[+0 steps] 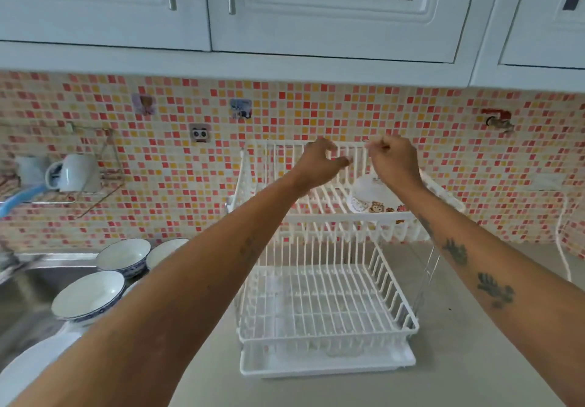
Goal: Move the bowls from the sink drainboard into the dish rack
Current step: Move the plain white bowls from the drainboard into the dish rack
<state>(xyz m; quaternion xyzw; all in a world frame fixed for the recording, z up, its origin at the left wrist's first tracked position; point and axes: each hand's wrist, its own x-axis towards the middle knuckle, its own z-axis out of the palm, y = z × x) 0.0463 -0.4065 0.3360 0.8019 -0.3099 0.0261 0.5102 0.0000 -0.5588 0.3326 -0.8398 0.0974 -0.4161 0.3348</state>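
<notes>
Three white bowls with blue rims stand on the steel drainboard at left: one at the back, one beside it partly hidden by my left forearm, one nearer. The white two-tier wire dish rack stands on the counter. Its lower tier holds nothing. A white bowl with cartoon prints leans in the upper tier. My left hand is raised at the upper tier's back wires, fingers curved and apart, holding nothing. My right hand is just right of it, fingers curled by the top rail, above the printed bowl.
The sink basin lies at the far left, with a white dish at the lower left edge. A mug hangs on a wall shelf. A tap fitting juts from the mosaic wall. Cupboards hang overhead.
</notes>
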